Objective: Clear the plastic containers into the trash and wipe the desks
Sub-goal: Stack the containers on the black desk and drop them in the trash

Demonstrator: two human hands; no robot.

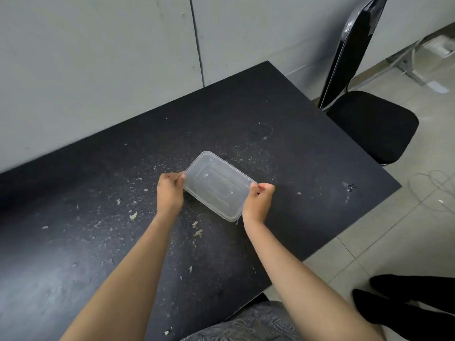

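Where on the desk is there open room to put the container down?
Only the container sits on the desk, held at its ends by the left hand and right hand. Free patches: between container and wall; the right side toward the chair; the near left. All are littered with crumbs, thickest around the container.

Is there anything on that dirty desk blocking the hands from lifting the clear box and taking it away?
Nothing visible does. The left hand and right hand already grip the plastic container at opposite ends. Only crumbs lie on the black desk. No trash bin shows, so the route there cannot be judged.
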